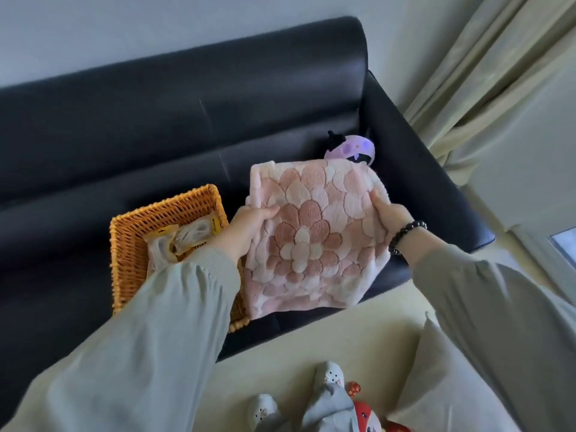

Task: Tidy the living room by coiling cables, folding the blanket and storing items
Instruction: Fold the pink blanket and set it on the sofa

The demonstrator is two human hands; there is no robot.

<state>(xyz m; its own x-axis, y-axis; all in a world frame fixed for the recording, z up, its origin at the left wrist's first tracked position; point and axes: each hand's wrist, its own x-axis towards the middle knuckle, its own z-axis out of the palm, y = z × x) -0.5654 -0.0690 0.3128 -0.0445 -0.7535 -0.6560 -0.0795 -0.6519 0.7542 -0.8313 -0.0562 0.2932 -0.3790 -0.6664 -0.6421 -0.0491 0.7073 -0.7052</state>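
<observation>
Folded blanket (314, 235) over sofa (156, 135) seat, just right of basket (131, 244); resting or lifted, I cannot tell. My left hand (249, 222) grips blanket's left edge, thumb on top, fingers hidden beneath. Right hand (389, 218), bracelet (405, 235) on wrist, grips right edge likewise. Purple toy (349, 149) behind blanket, partly hidden, near armrest. Plastic bags (184, 238) lie inside basket.
</observation>
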